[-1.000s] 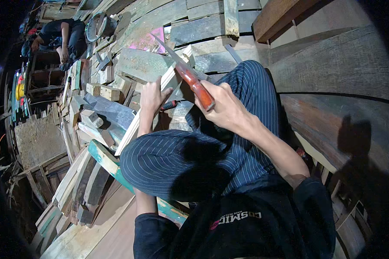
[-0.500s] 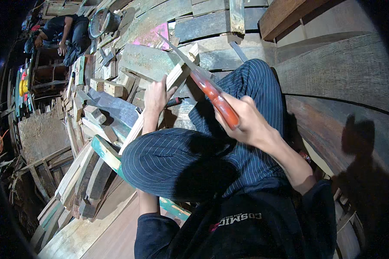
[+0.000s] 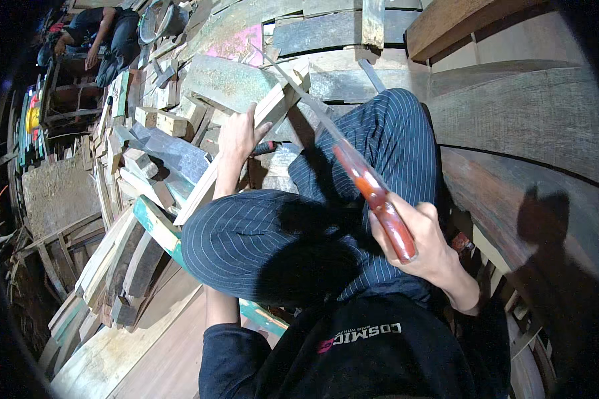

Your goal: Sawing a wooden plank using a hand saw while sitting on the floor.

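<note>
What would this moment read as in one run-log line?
left hand: holds strip | right hand: grips saw by handle | blade: crosses strip near far end

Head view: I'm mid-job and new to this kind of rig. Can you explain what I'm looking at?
There's no robot here: these are a person's bare hands. The camera sits on their head, looking down, and its fisheye lens bends straight edges. Picture left is the person's left.

The person sits with legs folded. Their left hand holds a pale wood strip; their right hand grips what looks like a handsaw by its red-brown handle. I can't tell whether the blade touches the strip.

Wood offcuts lie to the left, and a pink sheet lies ahead. Another person is at upper left.
</note>
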A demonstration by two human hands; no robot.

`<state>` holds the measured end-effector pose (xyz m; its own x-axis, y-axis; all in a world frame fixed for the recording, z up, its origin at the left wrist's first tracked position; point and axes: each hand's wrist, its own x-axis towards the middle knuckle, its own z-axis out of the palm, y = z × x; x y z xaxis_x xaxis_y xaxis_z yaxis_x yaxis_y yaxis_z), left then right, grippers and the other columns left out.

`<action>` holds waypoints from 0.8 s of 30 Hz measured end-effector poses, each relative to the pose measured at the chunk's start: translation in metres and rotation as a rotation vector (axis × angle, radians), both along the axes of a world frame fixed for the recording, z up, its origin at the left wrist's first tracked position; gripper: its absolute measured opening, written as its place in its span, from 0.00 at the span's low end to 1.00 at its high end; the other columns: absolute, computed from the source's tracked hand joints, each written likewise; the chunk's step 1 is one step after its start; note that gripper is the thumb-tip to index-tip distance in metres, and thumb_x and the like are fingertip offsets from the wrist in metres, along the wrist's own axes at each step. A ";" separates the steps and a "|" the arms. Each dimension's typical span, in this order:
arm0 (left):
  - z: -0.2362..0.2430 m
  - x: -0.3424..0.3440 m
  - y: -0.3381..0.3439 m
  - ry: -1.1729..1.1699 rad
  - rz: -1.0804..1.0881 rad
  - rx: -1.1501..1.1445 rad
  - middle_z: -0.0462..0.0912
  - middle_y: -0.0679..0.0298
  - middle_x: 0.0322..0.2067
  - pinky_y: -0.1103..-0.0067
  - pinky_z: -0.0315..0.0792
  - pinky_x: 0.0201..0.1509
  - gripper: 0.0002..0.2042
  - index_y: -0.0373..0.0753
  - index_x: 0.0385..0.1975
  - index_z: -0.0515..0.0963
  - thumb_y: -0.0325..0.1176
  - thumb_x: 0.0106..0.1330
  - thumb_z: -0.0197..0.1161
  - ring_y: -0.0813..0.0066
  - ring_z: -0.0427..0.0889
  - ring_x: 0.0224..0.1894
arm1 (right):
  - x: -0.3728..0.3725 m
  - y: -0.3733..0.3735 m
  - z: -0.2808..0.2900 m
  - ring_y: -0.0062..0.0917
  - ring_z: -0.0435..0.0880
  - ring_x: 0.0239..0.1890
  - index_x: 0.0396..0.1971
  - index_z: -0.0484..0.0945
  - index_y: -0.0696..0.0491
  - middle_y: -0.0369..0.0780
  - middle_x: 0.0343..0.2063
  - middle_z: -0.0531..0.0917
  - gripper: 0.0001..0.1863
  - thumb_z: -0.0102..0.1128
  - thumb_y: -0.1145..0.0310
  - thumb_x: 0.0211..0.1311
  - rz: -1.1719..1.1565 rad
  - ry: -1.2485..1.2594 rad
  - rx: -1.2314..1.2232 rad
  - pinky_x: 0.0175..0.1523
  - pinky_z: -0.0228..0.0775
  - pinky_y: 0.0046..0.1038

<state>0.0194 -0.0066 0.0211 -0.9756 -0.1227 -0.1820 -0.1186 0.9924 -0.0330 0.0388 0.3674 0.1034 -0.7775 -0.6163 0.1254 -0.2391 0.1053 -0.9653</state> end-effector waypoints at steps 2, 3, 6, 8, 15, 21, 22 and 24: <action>-0.002 0.003 0.000 0.044 -0.045 -0.069 0.83 0.45 0.27 0.59 0.77 0.38 0.24 0.36 0.47 0.75 0.47 0.59 0.69 0.45 0.84 0.34 | -0.018 -0.026 -0.014 0.45 0.82 0.22 0.38 0.75 0.62 0.51 0.21 0.77 0.09 0.60 0.78 0.58 0.006 -0.017 -0.065 0.27 0.71 0.36; -0.006 0.006 0.004 -0.004 -0.010 -0.103 0.83 0.46 0.28 0.60 0.78 0.38 0.24 0.36 0.49 0.74 0.47 0.59 0.69 0.47 0.84 0.34 | -0.026 -0.043 -0.023 0.46 0.81 0.22 0.37 0.75 0.62 0.51 0.20 0.77 0.08 0.60 0.78 0.58 0.013 -0.049 -0.114 0.28 0.71 0.35; -0.036 0.001 0.005 0.086 -0.061 0.037 0.81 0.42 0.25 0.57 0.76 0.35 0.29 0.33 0.53 0.75 0.50 0.59 0.68 0.42 0.83 0.30 | -0.071 -0.090 -0.054 0.47 0.81 0.22 0.33 0.74 0.63 0.54 0.21 0.78 0.05 0.58 0.80 0.56 -0.044 -0.092 -0.085 0.29 0.71 0.37; -0.025 -0.006 0.007 0.051 -0.052 -0.094 0.82 0.47 0.23 0.58 0.76 0.34 0.28 0.35 0.53 0.75 0.50 0.59 0.68 0.44 0.83 0.29 | -0.072 -0.105 -0.055 0.45 0.81 0.22 0.33 0.74 0.64 0.55 0.21 0.79 0.07 0.58 0.81 0.54 -0.056 -0.096 -0.042 0.29 0.70 0.37; 0.001 -0.004 -0.016 0.091 -0.081 0.026 0.83 0.45 0.27 0.59 0.76 0.35 0.26 0.36 0.50 0.77 0.49 0.59 0.69 0.46 0.84 0.31 | 0.010 -0.008 -0.013 0.31 0.83 0.20 0.40 0.78 0.64 0.46 0.24 0.81 0.12 0.65 0.81 0.55 -0.051 0.034 0.017 0.25 0.71 0.27; -0.011 -0.010 -0.004 0.043 -0.084 -0.027 0.82 0.46 0.24 0.60 0.77 0.34 0.27 0.36 0.53 0.75 0.47 0.59 0.69 0.46 0.84 0.29 | -0.009 -0.033 -0.019 0.42 0.80 0.19 0.39 0.76 0.63 0.47 0.21 0.79 0.13 0.65 0.80 0.53 -0.049 0.095 -0.008 0.26 0.71 0.35; -0.003 0.005 -0.013 0.023 -0.058 -0.057 0.82 0.46 0.24 0.60 0.78 0.34 0.27 0.36 0.52 0.75 0.47 0.59 0.69 0.46 0.84 0.29 | -0.021 -0.058 -0.028 0.43 0.80 0.20 0.38 0.75 0.63 0.48 0.20 0.79 0.12 0.64 0.79 0.54 -0.024 0.024 -0.082 0.27 0.70 0.36; -0.022 -0.011 0.005 0.056 -0.109 -0.043 0.82 0.46 0.24 0.60 0.78 0.34 0.27 0.36 0.52 0.74 0.47 0.59 0.70 0.46 0.84 0.29 | -0.056 -0.083 -0.049 0.45 0.80 0.21 0.37 0.74 0.62 0.51 0.19 0.78 0.10 0.61 0.79 0.55 -0.062 -0.065 -0.048 0.29 0.70 0.38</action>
<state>0.0084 -0.0021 -0.0009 -0.9921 -0.0223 -0.1237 -0.0134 0.9973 -0.0721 -0.0170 0.2848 0.0548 -0.8214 -0.5612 0.1013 -0.1701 0.0715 -0.9828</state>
